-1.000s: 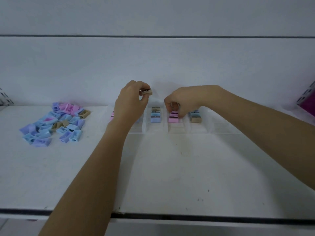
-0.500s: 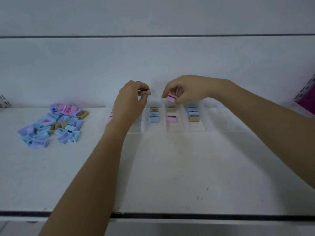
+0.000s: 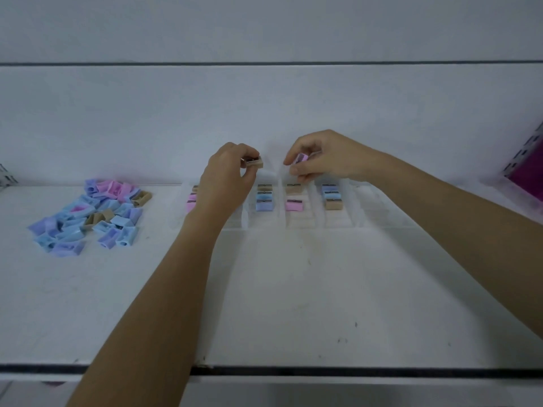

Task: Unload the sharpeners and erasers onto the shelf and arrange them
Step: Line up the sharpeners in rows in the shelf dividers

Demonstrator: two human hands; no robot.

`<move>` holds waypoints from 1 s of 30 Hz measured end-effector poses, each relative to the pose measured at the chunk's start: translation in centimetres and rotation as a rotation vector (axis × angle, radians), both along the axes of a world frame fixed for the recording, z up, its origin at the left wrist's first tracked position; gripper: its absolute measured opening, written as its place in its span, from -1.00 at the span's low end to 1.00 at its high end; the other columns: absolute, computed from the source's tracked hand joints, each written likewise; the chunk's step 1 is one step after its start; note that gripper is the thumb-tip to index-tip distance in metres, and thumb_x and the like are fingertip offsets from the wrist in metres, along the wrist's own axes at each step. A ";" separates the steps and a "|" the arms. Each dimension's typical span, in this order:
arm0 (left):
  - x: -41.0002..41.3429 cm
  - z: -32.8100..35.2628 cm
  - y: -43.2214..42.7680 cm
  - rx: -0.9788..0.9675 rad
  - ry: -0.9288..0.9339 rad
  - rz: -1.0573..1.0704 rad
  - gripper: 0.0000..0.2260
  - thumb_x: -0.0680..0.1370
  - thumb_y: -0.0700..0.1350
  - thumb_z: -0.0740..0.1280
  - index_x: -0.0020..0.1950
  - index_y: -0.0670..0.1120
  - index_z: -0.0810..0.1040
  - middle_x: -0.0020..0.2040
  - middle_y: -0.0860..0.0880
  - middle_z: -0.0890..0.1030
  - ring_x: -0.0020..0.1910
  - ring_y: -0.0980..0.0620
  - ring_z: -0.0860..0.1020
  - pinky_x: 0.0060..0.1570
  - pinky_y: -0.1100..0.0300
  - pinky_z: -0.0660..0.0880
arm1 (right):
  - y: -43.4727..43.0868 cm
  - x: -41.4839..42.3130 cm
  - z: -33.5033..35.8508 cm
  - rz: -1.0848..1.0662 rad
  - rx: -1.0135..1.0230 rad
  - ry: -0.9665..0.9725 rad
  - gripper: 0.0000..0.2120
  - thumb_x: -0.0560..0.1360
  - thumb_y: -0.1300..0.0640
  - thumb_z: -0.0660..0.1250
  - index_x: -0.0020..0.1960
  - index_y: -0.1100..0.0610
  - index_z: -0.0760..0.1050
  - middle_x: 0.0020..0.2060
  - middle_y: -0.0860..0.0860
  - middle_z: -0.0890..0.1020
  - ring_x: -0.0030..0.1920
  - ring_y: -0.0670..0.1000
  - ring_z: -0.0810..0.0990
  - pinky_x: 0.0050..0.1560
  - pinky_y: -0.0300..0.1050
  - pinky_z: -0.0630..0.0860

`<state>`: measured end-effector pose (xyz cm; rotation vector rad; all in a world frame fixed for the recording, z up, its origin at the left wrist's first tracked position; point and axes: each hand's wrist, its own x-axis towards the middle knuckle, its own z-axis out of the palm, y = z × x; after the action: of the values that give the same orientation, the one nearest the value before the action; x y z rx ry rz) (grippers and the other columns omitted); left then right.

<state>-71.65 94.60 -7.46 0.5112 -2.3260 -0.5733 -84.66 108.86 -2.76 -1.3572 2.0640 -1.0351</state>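
Plainly, the white shelf was scuffed and speckled, with a dark strip running along its front edge and a pale back panel rising behind it. At the far right edge a magenta box sat beside a slotted upright. On the left of the shelf lay a loose heap of sharpeners, blue, lilac, pink and tan, tumbled together. Toward the back stood a clear divided tray, and in its lanes small sharpeners lay in short rows: a blue column, a lone pink one in front of a tan one, and a blue-and-tan column further right. The left hand was raised above the tray with its fingers curled, pinching a tan sharpener between thumb and fingertips. The right hand hovered just beside it over the middle lanes, fingers bent, gripping a pink sharpener clear of the tray. The two hands were near but apart.
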 end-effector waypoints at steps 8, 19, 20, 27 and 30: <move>-0.1 0.0 0.2 -0.016 -0.022 -0.017 -0.82 0.55 -0.18 0.27 0.13 -0.12 0.55 0.08 -0.06 0.56 -0.08 0.15 0.45 -0.03 0.33 0.34 | 0.2 0.0 -0.4 -0.050 0.040 0.082 -0.84 0.44 0.25 0.38 0.01 0.12 0.57 -0.07 -0.05 0.58 -0.18 -0.06 0.66 -0.15 -0.32 0.57; -0.2 -0.1 0.5 -0.017 -0.028 -0.039 -0.82 0.55 -0.18 0.26 0.12 -0.11 0.56 0.06 -0.06 0.56 -0.08 0.14 0.45 0.01 0.23 0.42 | -0.1 -0.1 -1.5 0.057 0.180 0.547 -0.88 0.43 0.15 0.39 -0.05 0.09 0.49 -0.19 -0.11 0.52 -0.16 -0.10 0.48 -0.18 -0.33 0.40; -0.2 -0.1 0.5 -0.020 -0.028 -0.041 -0.82 0.55 -0.18 0.26 0.12 -0.11 0.56 0.06 -0.06 0.56 -0.08 0.14 0.45 0.01 0.25 0.41 | -0.1 0.0 -1.7 0.071 0.192 0.579 -0.90 0.43 0.15 0.39 -0.12 0.08 0.47 -0.25 -0.14 0.49 -0.19 -0.11 0.46 -0.23 -0.35 0.38; -0.3 -0.1 0.4 -0.024 -0.036 -0.041 -0.82 0.55 -0.18 0.26 0.12 -0.12 0.55 0.06 -0.06 0.56 -0.09 0.15 0.44 -0.02 0.30 0.37 | -0.7 -0.1 -2.3 0.095 0.259 0.681 -0.97 0.44 0.13 0.37 -0.16 0.08 0.55 -0.21 -0.08 0.52 -0.13 -0.06 0.48 -0.07 -0.11 0.46; -0.3 -0.1 0.4 -0.025 -0.038 -0.042 -0.82 0.55 -0.18 0.26 0.13 -0.12 0.55 0.06 -0.06 0.55 -0.08 0.14 0.44 -0.01 0.29 0.37 | -0.6 -0.1 -2.2 0.096 0.261 0.687 -0.93 0.45 0.14 0.36 -0.10 0.10 0.59 -0.18 -0.09 0.51 -0.11 -0.08 0.46 -0.04 -0.13 0.45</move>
<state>-71.94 95.03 -7.56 0.4660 -2.3824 -0.5582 -84.77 108.23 -4.98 -1.8099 2.4506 -0.2407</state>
